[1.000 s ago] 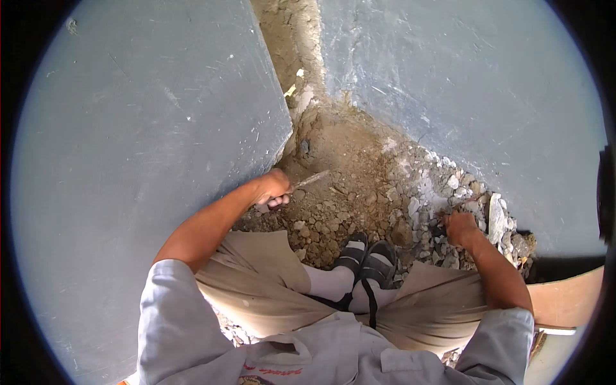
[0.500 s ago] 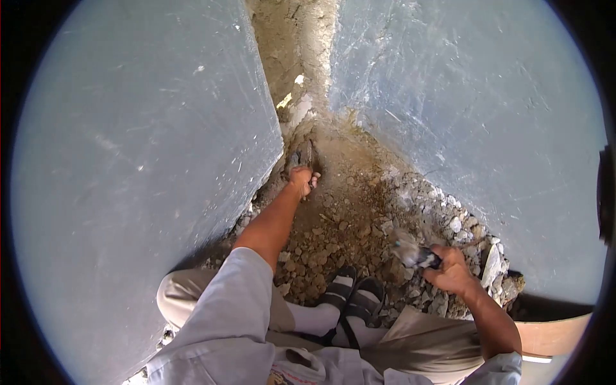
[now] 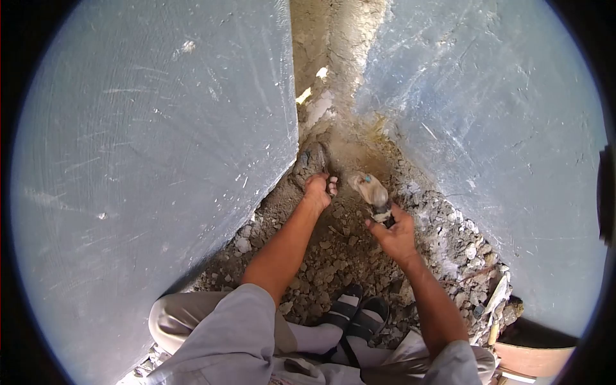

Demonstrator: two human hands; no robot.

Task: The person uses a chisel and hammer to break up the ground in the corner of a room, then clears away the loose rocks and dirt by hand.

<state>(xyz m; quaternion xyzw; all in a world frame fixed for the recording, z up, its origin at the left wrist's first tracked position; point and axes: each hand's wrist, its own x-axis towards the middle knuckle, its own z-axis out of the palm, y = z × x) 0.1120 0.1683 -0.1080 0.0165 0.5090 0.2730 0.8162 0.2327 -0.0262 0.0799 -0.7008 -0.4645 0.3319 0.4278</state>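
My left hand (image 3: 320, 188) is closed low in the corner between the two grey walls, against the dug-out earth; what its fingers wrap round is mostly hidden, perhaps a thin rod. To its right, my right hand (image 3: 396, 232) grips the dark handle of a hammer-like tool (image 3: 371, 190). The tool's pale, dusty head points up and left, a short way from my left hand and apart from it. Below both hands lies broken rubble (image 3: 327, 263).
Grey walls stand on the left (image 3: 160, 160) and right (image 3: 487, 141), with a bare earthy strip (image 3: 340, 51) between them. My sandalled feet (image 3: 356, 314) rest on the rubble. A curved brownish rim (image 3: 536, 355) shows at the lower right.
My right hand has swung the tool up and left, from the right-hand rubble to beside my left hand. The view has shifted slightly; my left hand remains in the corner.
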